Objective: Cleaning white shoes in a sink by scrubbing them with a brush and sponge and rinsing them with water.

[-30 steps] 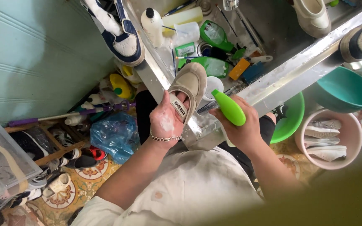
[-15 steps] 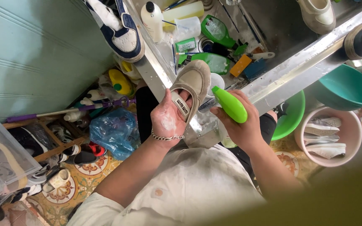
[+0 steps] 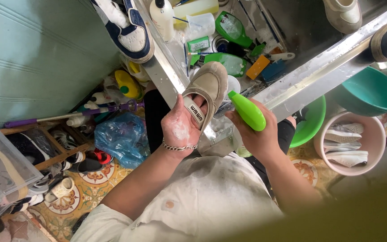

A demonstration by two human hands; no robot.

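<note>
Shoe [image 3: 207,87] barely shifted since before; left hand [image 3: 180,127] clamps it, right hand [image 3: 256,134] clamps green brush handle [image 3: 247,111]. Bottles [image 3: 229,27] crowd sink [image 3: 301,40] behind.

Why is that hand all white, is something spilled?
The left hand holding the beige shoe has white foam smeared across its back. More foam lies on the metal sink rim just below. The right hand grips a green handle.

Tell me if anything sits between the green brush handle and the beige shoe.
Nothing visible does. The left hand holds the beige shoe over the sink edge; the right hand grips the green brush handle right beside it.
</note>
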